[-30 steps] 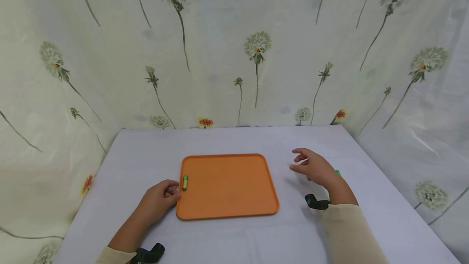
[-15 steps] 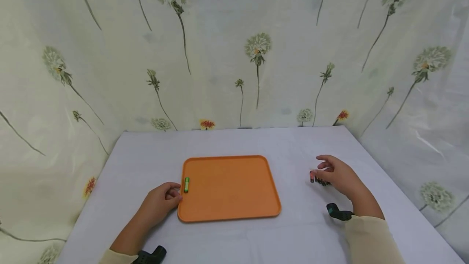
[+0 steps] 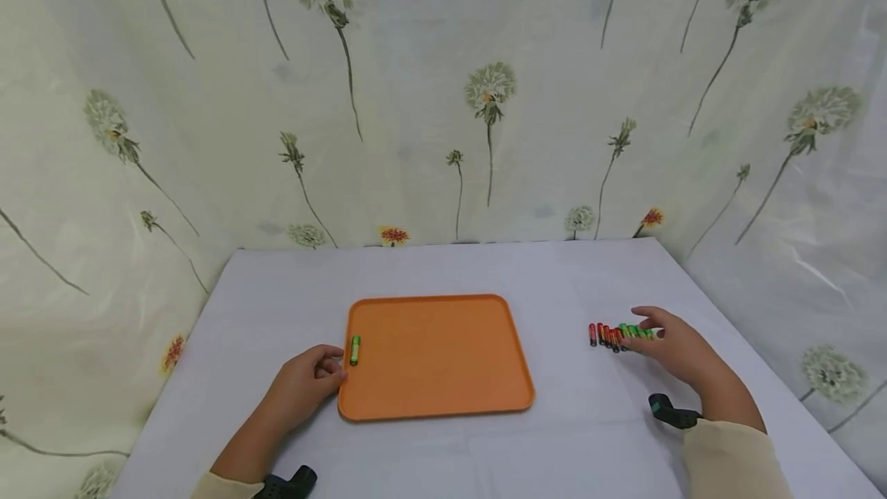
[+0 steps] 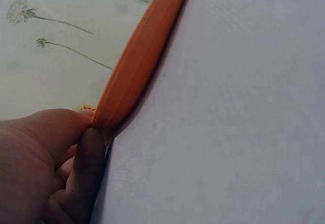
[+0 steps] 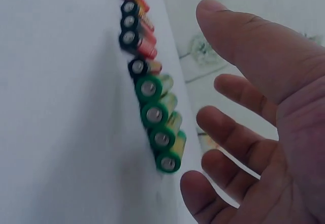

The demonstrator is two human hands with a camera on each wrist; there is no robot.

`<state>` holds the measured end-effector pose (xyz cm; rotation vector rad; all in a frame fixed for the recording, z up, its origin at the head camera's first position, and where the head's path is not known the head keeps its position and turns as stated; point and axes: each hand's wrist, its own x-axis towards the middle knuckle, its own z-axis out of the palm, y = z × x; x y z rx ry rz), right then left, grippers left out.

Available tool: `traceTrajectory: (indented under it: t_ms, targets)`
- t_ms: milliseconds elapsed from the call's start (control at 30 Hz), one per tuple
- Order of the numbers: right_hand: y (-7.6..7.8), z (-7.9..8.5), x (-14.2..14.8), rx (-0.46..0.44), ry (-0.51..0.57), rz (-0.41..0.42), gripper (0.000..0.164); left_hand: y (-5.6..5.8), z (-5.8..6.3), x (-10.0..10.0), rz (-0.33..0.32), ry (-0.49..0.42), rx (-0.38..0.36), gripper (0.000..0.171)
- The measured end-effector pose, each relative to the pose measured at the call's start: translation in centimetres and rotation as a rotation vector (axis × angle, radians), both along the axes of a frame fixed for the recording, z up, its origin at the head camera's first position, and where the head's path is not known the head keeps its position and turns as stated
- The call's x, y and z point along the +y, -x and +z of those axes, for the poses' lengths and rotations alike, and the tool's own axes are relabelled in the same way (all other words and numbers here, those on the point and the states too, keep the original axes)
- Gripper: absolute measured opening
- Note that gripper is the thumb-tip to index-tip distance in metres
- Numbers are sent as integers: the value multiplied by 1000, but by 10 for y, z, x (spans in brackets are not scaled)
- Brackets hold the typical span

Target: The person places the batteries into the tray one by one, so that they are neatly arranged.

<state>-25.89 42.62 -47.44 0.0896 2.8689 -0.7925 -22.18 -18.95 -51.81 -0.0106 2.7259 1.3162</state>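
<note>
An orange tray (image 3: 443, 356) lies on the table with one green battery (image 3: 355, 350) near its left rim. My left hand (image 3: 308, 376) holds the tray's left edge; in the left wrist view the thumb and a finger pinch the rim (image 4: 129, 76). To the right of the tray, several red and black batteries (image 3: 601, 334) lie side by side in a row with several green ones (image 5: 154, 114). Over the row's right end is my right hand (image 3: 682, 345), its fingers spread apart with nothing between them. It partly hides the green batteries in the head view.
A white cloth covers the table (image 3: 430, 457). Flower-printed sheets (image 3: 416, 98) hang behind it and along both sides. Black camera mounts sit on the left wrist (image 3: 287, 483) and the right wrist (image 3: 672, 412).
My right hand has moved right, from beside the tray to above the battery row, uncovering the red batteries. The left hand stays at the tray's edge.
</note>
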Motion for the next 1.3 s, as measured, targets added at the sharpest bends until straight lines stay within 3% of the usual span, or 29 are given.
traceTrajectory:
  t_ms: [200, 567, 833, 1100, 1300]
  targets:
    - [0, -5, 12, -2, -80, -18, 98, -1, 0, 1, 23, 6, 1, 35]
    - [-1, -25, 23, -58, -85, -51, 112, 0, -4, 1, 12, -4, -9, 34]
    - [-3, -28, 26, -59, -125, -42, 104, 1, -4, 0, 7, -4, -2, 35]
    - [-2, -29, 31, -50, -98, -23, 104, 1, 1, 0, 6, 7, 0, 34]
    - [0, -30, 36, -23, -100, -9, 84, 1, 0, -1, 5, 6, 8, 34]
